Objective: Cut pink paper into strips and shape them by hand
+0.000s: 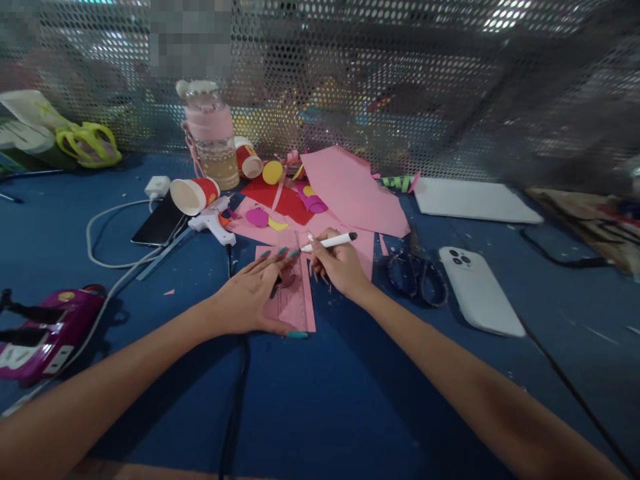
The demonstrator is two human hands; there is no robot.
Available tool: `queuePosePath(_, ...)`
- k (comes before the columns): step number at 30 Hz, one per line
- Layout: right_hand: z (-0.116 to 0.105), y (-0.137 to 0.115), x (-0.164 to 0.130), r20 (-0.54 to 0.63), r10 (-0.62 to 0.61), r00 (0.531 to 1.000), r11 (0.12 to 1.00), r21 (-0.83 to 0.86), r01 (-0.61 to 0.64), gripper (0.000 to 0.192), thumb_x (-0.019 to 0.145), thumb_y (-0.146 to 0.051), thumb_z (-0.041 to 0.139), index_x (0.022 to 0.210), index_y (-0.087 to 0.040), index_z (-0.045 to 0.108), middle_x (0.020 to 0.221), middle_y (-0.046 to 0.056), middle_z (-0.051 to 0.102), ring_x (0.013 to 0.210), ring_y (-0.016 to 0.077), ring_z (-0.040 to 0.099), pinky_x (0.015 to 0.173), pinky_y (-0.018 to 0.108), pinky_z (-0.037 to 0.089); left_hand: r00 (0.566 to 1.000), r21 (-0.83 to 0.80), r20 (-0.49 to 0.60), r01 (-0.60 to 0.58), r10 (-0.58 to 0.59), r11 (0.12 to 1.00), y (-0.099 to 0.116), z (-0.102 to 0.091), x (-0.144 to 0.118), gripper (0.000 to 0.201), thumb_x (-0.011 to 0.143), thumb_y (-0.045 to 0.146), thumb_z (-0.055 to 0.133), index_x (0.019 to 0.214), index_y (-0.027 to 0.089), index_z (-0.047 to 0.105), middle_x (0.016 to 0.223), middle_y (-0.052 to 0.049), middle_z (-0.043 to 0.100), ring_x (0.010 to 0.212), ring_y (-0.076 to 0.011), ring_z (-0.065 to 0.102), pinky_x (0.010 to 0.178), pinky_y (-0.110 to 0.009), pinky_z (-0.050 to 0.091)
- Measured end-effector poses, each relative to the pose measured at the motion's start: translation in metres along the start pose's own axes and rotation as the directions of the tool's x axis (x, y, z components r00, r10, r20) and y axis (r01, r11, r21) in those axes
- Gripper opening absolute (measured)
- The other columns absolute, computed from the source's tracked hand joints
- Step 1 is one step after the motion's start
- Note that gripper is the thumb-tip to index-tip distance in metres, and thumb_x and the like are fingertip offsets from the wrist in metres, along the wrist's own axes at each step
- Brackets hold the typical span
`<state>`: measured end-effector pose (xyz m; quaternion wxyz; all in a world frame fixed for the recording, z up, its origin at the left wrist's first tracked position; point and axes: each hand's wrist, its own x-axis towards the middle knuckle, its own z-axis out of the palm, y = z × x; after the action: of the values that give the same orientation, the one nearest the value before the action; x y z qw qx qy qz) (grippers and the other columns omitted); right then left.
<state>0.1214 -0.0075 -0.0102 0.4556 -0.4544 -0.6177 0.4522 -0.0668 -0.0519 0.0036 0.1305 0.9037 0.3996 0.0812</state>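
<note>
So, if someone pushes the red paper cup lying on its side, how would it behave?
The red paper cup lies on its side on the blue table, so it would probably roll, likely curving because it tapers. It looks empty and thin, so probably very light and easily crushed.

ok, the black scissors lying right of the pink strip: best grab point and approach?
Take the scissors at the two handle loops, coming from above on the near side. They lie flat on the blue table, loops toward the person and blades pointing away under the pink paper. The right hand is closest but holds a white pen; the white phone crowds the right.
</note>
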Motion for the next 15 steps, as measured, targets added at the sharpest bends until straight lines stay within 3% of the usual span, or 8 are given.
queuePosePath(15, 0.004, -0.006, -0.019, 0.011, 0.001, 1.000, 1.000, 0.022, -0.001, 0.039, 0.072, -0.056, 0.054, 0.062, -0.021, 0.040, 0.041, -0.008, 0.046, 0.031, 0.0072, 0.042, 0.031, 0.018, 0.032, 1.000, -0.033, -0.014, 0.012, -0.012, 0.999, 0.000, 0.000, 0.001, 0.089, 0.059, 0.073, 0.050, 0.119, 0.010, 0.037, 0.138, -0.020, 0.035, 0.133, -0.0275, 0.022, 0.107, -0.041, 0.021)
